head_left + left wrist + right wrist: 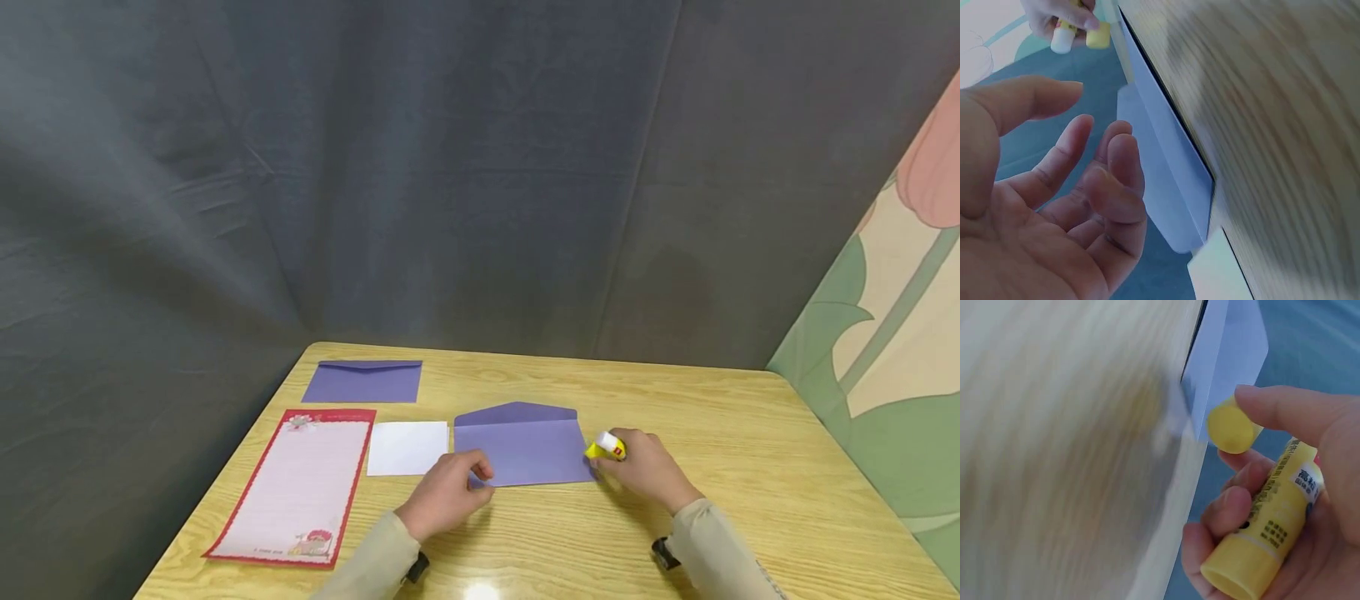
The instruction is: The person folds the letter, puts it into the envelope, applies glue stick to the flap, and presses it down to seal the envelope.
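Observation:
A purple envelope (517,454) lies on the table with its pointed flap (517,412) unfolded away from me. My left hand (453,492) hovers over its near left corner, holding nothing. In the left wrist view that hand's fingers are loosely bent, the thumb apart from them. Beside the envelope's right edge, my right hand (648,471) holds a yellow glue stick (1272,519) with a white end (606,441). The lower fingers curl round the stick, while thumb and forefinger pinch a yellow cap (1232,428), separate from it.
To the left of the envelope lies folded white paper (408,446), then a red-bordered letter sheet (300,492). A second purple envelope (363,385) lies at the back left of the wooden table (750,500). A dark curtain (465,183) hangs behind.

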The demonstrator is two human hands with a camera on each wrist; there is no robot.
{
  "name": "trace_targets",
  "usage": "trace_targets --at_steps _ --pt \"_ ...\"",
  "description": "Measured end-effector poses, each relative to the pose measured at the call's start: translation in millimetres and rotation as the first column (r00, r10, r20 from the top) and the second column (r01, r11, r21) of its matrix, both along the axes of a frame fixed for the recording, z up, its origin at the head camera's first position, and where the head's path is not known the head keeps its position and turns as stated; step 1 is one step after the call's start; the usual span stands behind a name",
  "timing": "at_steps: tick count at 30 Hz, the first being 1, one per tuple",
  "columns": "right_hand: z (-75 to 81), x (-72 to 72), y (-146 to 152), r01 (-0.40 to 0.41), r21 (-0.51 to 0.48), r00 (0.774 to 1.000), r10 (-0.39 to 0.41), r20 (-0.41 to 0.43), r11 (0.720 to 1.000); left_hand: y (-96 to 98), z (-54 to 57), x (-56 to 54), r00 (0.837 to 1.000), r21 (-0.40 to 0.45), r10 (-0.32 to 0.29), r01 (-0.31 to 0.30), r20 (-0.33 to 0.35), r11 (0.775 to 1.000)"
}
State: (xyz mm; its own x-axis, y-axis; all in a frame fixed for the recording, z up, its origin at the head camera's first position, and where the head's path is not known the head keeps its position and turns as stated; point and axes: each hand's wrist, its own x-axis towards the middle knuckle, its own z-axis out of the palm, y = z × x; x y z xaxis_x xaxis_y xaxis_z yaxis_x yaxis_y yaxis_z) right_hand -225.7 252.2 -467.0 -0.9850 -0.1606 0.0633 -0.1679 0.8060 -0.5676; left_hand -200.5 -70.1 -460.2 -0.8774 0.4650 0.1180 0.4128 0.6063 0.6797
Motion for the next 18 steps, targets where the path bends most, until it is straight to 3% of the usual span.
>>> trace_targets --at_steps 10,18 --pt "-1.7 -5.4 32.1 0.044 0.053 0.999 -0.045 0.030 0.998 -15.8 -5.5 -3.9 0.995 -0.098 0.058 -0.066 -0.086 0.993" --pt "-2.8 -5.3 35.4 0.055 0.056 0.996 -0.059 0.064 0.997 -18.2 -3.2 0.1 0.996 -0.192 0.043 -0.056 -0.073 0.980"
